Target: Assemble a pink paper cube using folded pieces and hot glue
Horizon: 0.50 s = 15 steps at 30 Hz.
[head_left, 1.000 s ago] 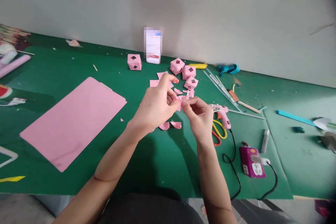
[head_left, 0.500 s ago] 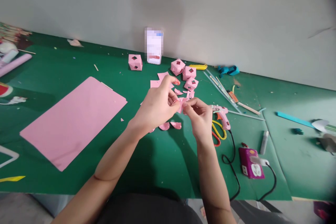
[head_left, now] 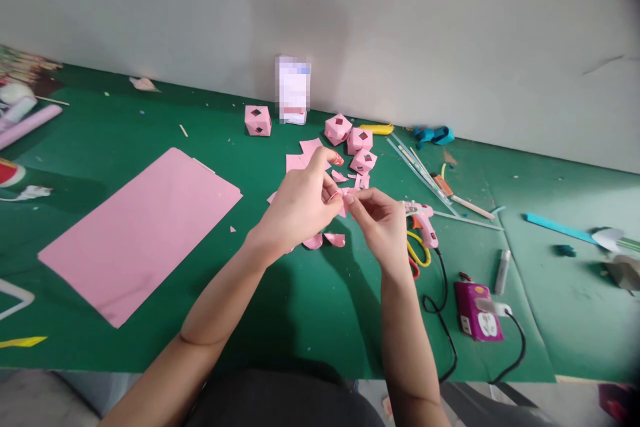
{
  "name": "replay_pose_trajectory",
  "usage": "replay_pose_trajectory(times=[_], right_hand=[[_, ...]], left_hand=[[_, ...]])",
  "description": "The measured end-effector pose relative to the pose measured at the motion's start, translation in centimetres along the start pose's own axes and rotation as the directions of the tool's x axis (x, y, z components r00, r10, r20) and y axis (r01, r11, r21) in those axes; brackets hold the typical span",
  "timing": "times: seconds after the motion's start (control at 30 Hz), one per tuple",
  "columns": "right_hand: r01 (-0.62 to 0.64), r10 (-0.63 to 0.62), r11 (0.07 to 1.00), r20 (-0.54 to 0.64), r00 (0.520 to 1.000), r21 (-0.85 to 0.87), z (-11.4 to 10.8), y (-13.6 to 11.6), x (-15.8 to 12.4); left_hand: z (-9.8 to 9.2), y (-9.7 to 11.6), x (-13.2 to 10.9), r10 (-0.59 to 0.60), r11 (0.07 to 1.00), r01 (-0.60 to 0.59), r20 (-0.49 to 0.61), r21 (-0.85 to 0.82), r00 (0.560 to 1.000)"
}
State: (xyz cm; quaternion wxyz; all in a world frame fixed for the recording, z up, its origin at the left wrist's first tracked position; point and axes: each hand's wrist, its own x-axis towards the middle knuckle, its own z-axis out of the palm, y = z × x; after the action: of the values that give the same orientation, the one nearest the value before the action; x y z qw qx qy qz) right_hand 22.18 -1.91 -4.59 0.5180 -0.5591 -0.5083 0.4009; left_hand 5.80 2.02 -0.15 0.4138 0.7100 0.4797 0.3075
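My left hand (head_left: 297, 207) and my right hand (head_left: 383, 223) meet above the green table (head_left: 300, 307), both pinching one small folded pink paper piece (head_left: 345, 199) between their fingertips. Two curled pink paper bits (head_left: 325, 239) lie on the table just below the hands. Behind the hands lie flat pink paper scraps (head_left: 303, 155) and three pink paper cubes (head_left: 356, 139) in a cluster, with a fourth pink cube (head_left: 257, 120) standing apart to the left.
A large pink paper sheet (head_left: 140, 230) lies at left. Right of the hands lie a pink glue gun (head_left: 424, 219), yellow-handled scissors (head_left: 417, 250), a purple power socket (head_left: 475, 310) with black cable, glue sticks (head_left: 417, 163) and a blue strip (head_left: 557, 227). A phone (head_left: 293, 90) leans on the wall.
Both hands keep pinching the small pink paper piece, with only slight finger shifts. Nothing else on the table has moved.
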Motion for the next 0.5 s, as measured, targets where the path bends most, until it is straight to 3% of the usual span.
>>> replay_pose_trajectory(times=[0.5], right_hand=[[0.081,-0.082,0.996,-0.043,0.996,-0.027,0.25,0.3,-0.21]], left_hand=[[0.23,-0.11,-0.01,0.009,1.0,-0.009,0.022,0.002,1.0]])
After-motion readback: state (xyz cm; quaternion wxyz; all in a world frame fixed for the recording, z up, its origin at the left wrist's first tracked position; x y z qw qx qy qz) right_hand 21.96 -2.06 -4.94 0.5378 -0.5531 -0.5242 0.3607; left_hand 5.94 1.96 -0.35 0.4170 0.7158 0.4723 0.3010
